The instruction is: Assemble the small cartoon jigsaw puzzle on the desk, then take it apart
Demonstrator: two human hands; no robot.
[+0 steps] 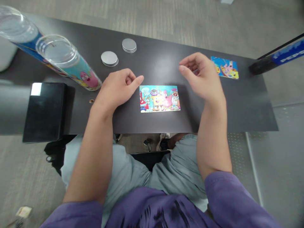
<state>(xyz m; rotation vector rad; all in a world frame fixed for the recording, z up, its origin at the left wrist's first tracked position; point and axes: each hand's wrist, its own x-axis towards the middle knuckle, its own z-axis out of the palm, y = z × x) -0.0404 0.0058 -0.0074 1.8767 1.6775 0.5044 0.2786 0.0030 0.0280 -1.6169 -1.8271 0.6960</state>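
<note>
I get a fairly bright, evenly lit view. A pale sheen spreads across the dark desk [162, 65] between and just beyond the left hand [121, 85] and right hand [201, 76]; soft shadow lies just left of the right forearm [213, 126]. Left of the left hand, a hard white reflection marks the black box [45, 114]. Far right of the right hand, wide-angle distortion tilts the bottle [285, 55], and I see the floor [266, 22] beyond blurring.
</note>
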